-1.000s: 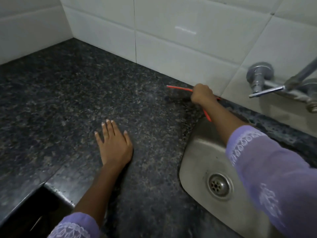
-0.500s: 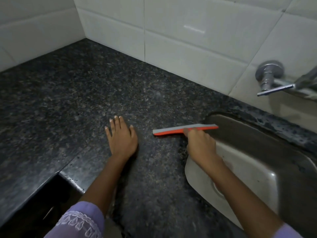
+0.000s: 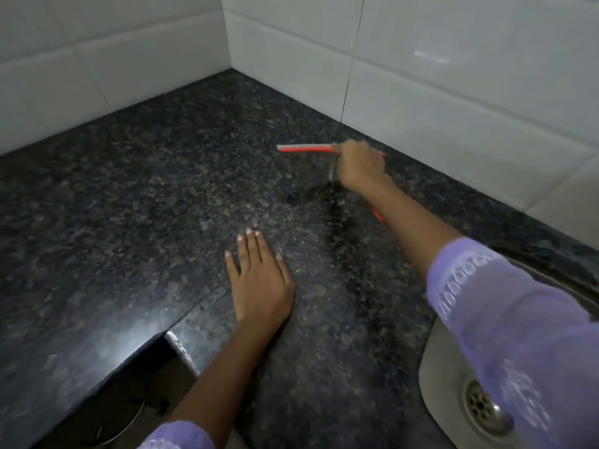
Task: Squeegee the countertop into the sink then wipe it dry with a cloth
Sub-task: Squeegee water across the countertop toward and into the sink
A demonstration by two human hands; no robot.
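A dark speckled granite countertop (image 3: 155, 202) fills the view. My right hand (image 3: 358, 165) is stretched far out near the back wall and grips a red squeegee (image 3: 304, 148) with a grey blade, its blade edge down on the stone. A bit of the red handle shows below my forearm. A dark wet streak runs on the counter beneath that hand. My left hand (image 3: 259, 280) lies flat on the counter, fingers spread, holding nothing. The steel sink (image 3: 434, 361) with its round drain (image 3: 486, 408) sits at the lower right. No cloth is in view.
White tiled walls (image 3: 453, 59) meet in a corner behind the counter. At the lower left the counter edge has a notch (image 3: 175, 341) with a dark opening below it, where a round metal rim shows.
My right hand has carried the squeegee from the sink's edge back out to the far part of the counter by the wall. My left hand stays flat in place. The view has shifted left.
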